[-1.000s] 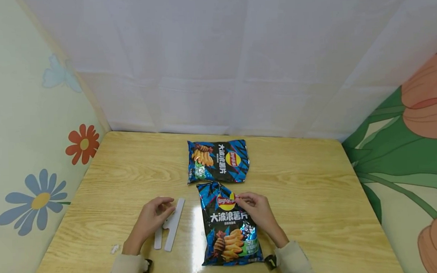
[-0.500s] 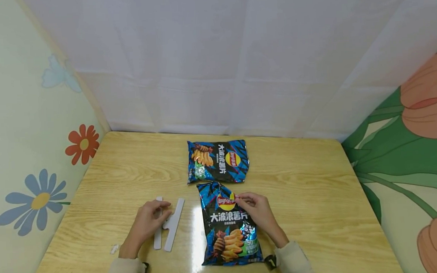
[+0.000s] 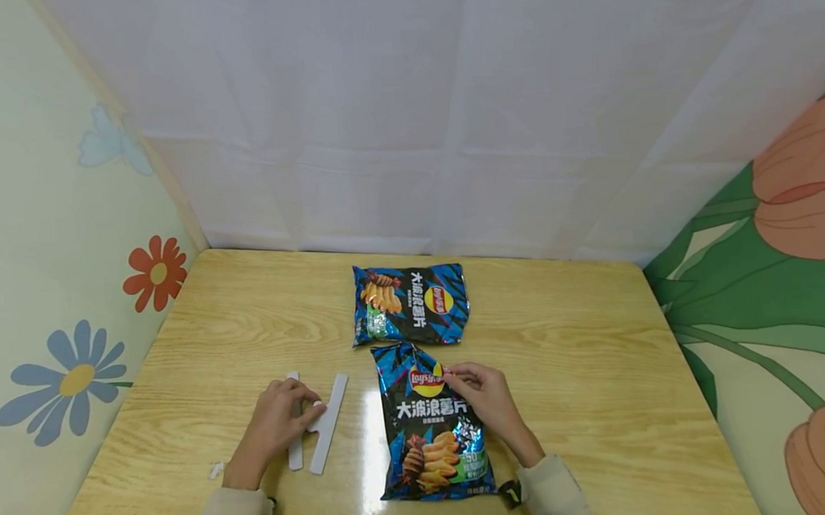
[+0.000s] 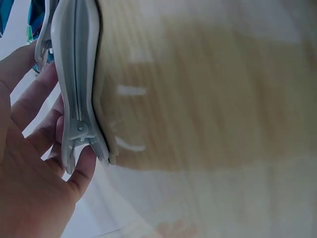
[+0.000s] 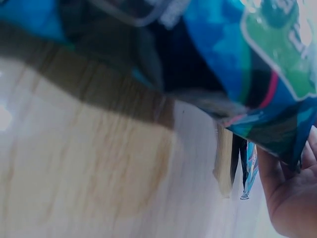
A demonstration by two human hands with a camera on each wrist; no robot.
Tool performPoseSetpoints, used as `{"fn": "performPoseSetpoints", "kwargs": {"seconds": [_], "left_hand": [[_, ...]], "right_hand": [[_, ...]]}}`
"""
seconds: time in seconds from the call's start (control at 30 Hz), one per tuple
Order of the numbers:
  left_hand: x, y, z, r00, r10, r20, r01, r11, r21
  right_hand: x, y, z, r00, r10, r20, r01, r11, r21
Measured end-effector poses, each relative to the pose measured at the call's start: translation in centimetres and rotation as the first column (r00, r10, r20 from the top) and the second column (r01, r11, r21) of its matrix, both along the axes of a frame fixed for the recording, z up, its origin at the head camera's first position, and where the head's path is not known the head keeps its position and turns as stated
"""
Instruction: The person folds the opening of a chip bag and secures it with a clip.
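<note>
Two white bag clips lie side by side on the wooden table, left of the front chip bag. My left hand (image 3: 277, 423) is over them, its thumb and index finger pinching the handle of the right clip (image 3: 328, 424). The left clip (image 4: 77, 64) looms large in the left wrist view, with the other fingers behind and against it. My right hand (image 3: 486, 400) pinches the upper right edge of the front bag of potato chips (image 3: 427, 441), which lies face up, its top right corner folded in. In the right wrist view, fingertips (image 5: 270, 166) touch the bag's edge.
A second chip bag (image 3: 411, 304) lies sideways just behind the first. A small white scrap (image 3: 216, 470) sits left of my left forearm. The wooden table (image 3: 561, 343) meets a white cloth (image 3: 407, 135) at the back, with painted walls on both sides.
My left hand has shifted slightly left and down, its fingertips closing on the right clip's handle. The left clip has slid slightly left. My right hand and the front bag stay put.
</note>
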State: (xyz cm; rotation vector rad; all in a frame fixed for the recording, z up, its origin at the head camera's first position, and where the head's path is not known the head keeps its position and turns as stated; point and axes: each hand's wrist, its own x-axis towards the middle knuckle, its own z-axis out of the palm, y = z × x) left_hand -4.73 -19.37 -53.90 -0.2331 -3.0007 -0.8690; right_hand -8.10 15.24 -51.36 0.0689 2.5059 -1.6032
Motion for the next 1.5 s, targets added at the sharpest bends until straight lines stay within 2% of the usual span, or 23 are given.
{"fn": "performPoseSetpoints", "kwargs": {"seconds": [0.23, 0.5, 0.73, 0.93, 1.27, 1.5], "left_hand": [[0.1, 0.1, 0.1, 1.0, 0.014, 0.025, -0.014, 1.0, -0.01], [0.1, 0.4, 0.6, 0.998, 0.01, 0.06, -0.011, 1.0, 0.027], [0.2, 0.6, 1.0, 0.993, -0.009, 0.115, 0.002, 0.998, 0.056], [0.1, 0.9, 1.0, 0.985, -0.009, 0.173, -0.01, 0.994, 0.108], [0.1, 1.5, 1.2, 0.972, 0.026, 0.233, -0.045, 0.996, 0.076], [0.0, 1.7, 1.4, 0.967, 0.012, 0.256, -0.03, 0.997, 0.067]], "right_hand": [[0.0, 0.0, -0.1, 1.0, 0.009, -0.01, -0.009, 1.0, 0.002], [0.0, 0.0, 0.1, 1.0, 0.015, -0.005, -0.015, 1.0, 0.01], [-0.1, 0.2, -0.3, 0.998, 0.038, -0.046, -0.039, 0.999, -0.005], [0.0, 0.2, -0.1, 0.999, 0.036, -0.024, -0.037, 0.999, -0.024], [0.1, 0.2, 0.1, 1.0, 0.024, -0.016, -0.024, 0.999, -0.021], [0.2, 0.1, -0.2, 0.999, 0.023, -0.031, -0.023, 1.0, -0.017]]}}
